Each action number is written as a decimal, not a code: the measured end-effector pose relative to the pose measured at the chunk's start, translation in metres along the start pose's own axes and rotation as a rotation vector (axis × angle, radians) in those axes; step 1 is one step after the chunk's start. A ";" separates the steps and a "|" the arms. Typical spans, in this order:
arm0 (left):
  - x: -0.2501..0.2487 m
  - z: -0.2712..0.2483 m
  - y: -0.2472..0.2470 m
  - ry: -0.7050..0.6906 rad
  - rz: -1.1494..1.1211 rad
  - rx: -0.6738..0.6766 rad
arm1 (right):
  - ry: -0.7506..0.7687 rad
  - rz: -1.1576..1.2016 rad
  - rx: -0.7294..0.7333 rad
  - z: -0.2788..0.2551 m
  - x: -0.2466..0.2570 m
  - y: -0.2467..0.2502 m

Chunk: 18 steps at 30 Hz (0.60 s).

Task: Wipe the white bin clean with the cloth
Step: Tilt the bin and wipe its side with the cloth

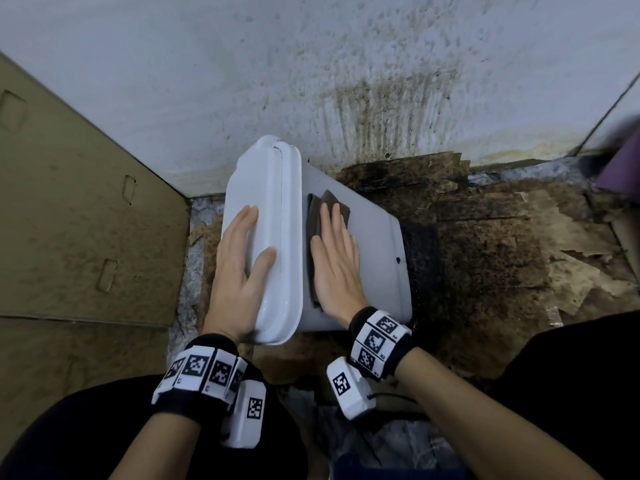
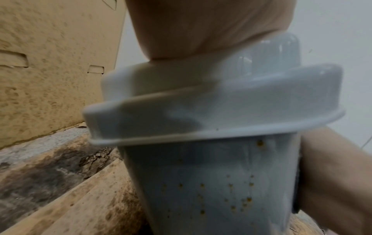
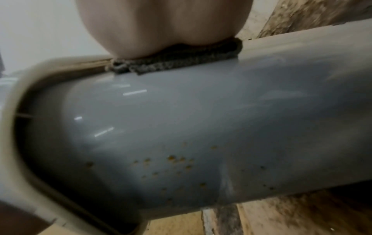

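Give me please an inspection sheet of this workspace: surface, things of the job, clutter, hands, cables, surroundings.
Surface: floor covered with stained, torn cardboard, dark near the bin.
Job's things: white bin lies on its side, lid on; brown specks on its lower side. Dark cloth lies flat on the upper side.
Clutter: loose cardboard scraps at the right.
Hands: left hand rests flat on the lid, fingers straight; right hand presses the cloth flat on the bin.
Cables: one thin black cable from the right wrist unit.
Surroundings: white wall with brown splatter; cardboard panel at the left; purple thing at the right edge, blurred.
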<state>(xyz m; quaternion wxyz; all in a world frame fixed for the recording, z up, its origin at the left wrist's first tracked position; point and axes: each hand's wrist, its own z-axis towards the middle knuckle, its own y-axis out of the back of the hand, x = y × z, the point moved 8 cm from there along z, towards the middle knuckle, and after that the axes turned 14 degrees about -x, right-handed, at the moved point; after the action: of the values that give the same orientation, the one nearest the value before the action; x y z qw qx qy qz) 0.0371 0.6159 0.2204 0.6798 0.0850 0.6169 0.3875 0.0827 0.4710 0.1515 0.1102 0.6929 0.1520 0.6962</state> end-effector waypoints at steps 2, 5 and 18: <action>0.000 -0.001 0.000 0.003 -0.003 0.002 | 0.012 -0.002 0.006 0.002 -0.008 0.001; 0.001 0.000 0.001 0.020 -0.015 0.008 | 0.009 -0.033 0.014 0.005 -0.027 0.005; -0.005 -0.003 -0.004 0.022 -0.039 0.009 | -0.226 0.021 -0.032 -0.004 -0.113 0.033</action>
<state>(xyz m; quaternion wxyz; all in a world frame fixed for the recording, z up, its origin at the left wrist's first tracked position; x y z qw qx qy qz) 0.0365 0.6095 0.2213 0.6800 0.0719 0.6276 0.3723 0.0826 0.3993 0.0582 0.1304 0.7665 0.1201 0.6172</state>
